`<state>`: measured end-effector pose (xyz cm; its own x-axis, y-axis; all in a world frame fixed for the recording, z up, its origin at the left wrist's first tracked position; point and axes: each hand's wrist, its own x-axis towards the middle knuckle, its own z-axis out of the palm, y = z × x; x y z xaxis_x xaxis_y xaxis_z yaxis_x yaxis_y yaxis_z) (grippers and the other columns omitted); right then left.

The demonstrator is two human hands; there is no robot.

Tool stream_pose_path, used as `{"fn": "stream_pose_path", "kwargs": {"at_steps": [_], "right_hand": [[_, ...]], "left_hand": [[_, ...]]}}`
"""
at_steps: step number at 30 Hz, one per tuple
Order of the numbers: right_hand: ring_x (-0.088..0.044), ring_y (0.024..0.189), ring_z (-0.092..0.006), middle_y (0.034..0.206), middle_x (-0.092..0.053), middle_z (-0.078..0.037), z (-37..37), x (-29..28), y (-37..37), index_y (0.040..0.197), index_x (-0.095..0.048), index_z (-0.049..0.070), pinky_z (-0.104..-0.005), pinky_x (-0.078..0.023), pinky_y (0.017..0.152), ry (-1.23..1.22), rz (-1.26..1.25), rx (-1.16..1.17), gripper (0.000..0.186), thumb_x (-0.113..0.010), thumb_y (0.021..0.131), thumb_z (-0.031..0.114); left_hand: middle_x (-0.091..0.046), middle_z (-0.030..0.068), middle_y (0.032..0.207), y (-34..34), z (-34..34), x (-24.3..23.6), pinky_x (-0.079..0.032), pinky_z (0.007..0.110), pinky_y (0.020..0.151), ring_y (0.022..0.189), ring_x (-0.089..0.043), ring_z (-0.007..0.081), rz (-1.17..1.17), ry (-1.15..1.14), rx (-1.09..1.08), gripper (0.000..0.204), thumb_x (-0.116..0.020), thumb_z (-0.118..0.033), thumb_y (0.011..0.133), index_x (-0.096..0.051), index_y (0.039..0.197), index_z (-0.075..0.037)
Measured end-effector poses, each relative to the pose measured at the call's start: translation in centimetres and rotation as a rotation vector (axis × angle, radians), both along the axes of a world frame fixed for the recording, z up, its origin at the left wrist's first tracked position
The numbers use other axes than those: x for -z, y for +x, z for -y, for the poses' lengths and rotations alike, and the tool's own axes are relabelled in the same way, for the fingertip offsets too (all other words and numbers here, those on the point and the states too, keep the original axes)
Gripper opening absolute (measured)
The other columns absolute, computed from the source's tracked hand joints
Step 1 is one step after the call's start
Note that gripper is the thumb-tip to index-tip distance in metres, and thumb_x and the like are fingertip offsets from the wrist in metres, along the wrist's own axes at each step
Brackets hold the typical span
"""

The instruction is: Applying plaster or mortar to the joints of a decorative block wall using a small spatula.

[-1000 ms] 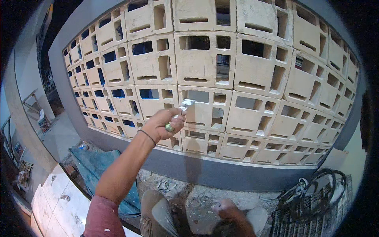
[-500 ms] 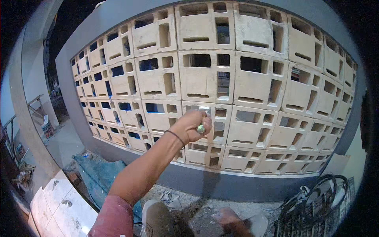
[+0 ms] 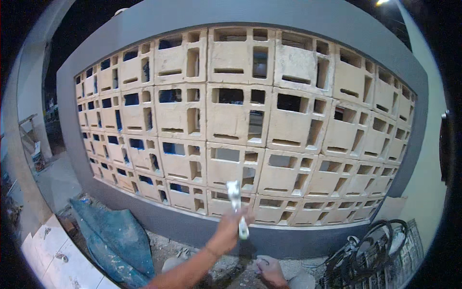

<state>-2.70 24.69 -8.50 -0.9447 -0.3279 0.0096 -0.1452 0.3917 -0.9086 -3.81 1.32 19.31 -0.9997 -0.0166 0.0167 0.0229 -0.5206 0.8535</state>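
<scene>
My left hand (image 3: 230,231) is closed around a paintbrush (image 3: 234,195) with a whitish head and a pale green handle end. The brush points up in front of the lower rows of a cream-coloured ventilation block wall (image 3: 231,113). I cannot tell whether its head touches the blocks. Low in front of me, close to my knees, is my right hand (image 3: 269,269), with whitish marks on the fingers. Its fingers look curled, and whatever they may hold is hidden.
A grey frame (image 3: 192,224) surrounds the pierced blocks. Crumpled teal sheeting (image 3: 115,241) lies on the ground at left, beside white tiles (image 3: 62,260). Black coiled hose (image 3: 385,241) rests over a wire grid (image 3: 404,255) at right. Rubble covers the ground by my feet.
My left hand has come down and back from the wall with the paintbrush, whose length now shows. The view has shifted, so the wall's upper frame shows more. My right hand stays low.
</scene>
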Motion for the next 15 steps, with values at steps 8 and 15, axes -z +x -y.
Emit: {"fn": "stream_pose_path", "kwargs": {"at_steps": [8,15], "right_hand": [[-0.061,0.109,-0.0194,0.118,-0.064,-0.015,3.7,-7.7,2.6,0.153,-0.028,0.0,-0.0349,-0.053,0.087,-0.448,0.097,-0.248,0.075,-0.066,0.097,0.033],[-0.063,0.082,-0.0228,0.093,-0.067,-0.012,3.1,-4.5,1.6,0.111,-0.064,-0.002,-0.0372,-0.052,0.072,-0.022,0.031,0.113,0.039,-0.067,0.091,0.031]], "left_hand": [[-0.061,0.0167,0.117,6.6,-5.4,16.7,-0.046,0.037,0.091,0.107,-0.058,0.0244,0.34,0.077,0.108,0.045,-0.056,-0.032,0.102,-0.05,0.136,-0.002],[-0.039,0.0245,0.136,5.0,-1.5,17.3,-0.038,0.044,0.101,0.124,-0.041,0.0352,0.159,-0.566,0.211,0.067,-0.054,-0.046,0.1,-0.035,0.143,0.002]]}}
